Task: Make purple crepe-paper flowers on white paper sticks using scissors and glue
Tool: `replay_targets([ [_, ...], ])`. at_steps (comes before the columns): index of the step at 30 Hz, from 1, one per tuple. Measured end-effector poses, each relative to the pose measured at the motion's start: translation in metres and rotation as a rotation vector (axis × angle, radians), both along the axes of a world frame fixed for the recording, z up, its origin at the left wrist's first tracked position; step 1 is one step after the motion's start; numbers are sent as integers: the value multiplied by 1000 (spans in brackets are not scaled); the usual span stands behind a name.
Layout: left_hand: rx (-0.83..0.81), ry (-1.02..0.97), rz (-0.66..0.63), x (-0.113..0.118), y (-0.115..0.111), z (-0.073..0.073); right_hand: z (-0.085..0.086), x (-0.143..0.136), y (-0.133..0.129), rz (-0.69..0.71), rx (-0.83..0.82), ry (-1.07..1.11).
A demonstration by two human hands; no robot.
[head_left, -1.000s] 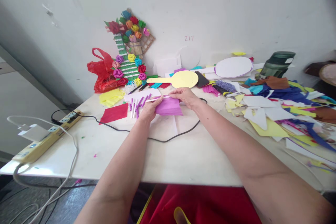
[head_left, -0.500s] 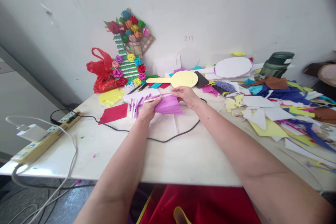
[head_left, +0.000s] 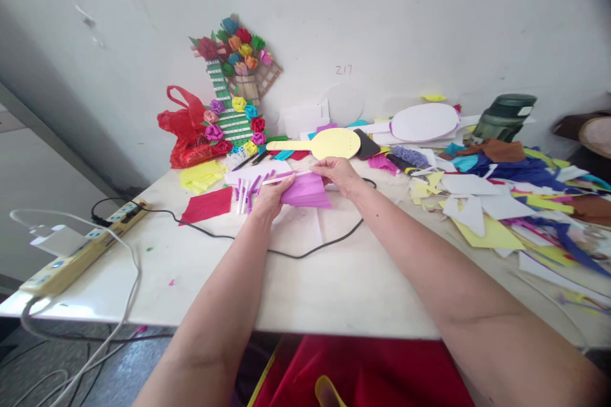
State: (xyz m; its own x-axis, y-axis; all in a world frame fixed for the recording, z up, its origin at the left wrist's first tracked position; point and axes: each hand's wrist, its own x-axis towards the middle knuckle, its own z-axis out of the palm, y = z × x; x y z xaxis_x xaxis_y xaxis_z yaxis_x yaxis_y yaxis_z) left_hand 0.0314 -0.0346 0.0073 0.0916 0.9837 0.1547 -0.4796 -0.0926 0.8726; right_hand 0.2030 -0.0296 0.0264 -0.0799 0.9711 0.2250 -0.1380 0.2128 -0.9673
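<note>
Between my hands is a sheet of purple crepe paper (head_left: 306,192), with a thin white paper stick (head_left: 303,173) along its upper edge. My left hand (head_left: 271,196) is closed on the paper and stick at their left end. Fingers of my right hand (head_left: 338,173) pinch the paper's upper right corner. Beside my left hand lie several short purple and white rolled sticks (head_left: 245,194). A red crepe paper piece (head_left: 207,205) is flat on the table to their left. Just beyond my hands lies a yellow paddle-shaped cutout (head_left: 334,144).
A black cable (head_left: 300,257) loops across the white table (head_left: 344,299) below my hands. Paper scraps (head_left: 482,203) are heaped at right, near a green bottle (head_left: 503,117). A power strip (head_left: 90,248) lies at left; a paper-flower craft (head_left: 233,89) leans on the wall beside a red bag (head_left: 188,130).
</note>
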Motion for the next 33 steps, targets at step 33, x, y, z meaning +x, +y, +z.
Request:
replay_targets([
  [33,23,7,9,-4,4,-3,3,-4,-1,-78,-39,89],
])
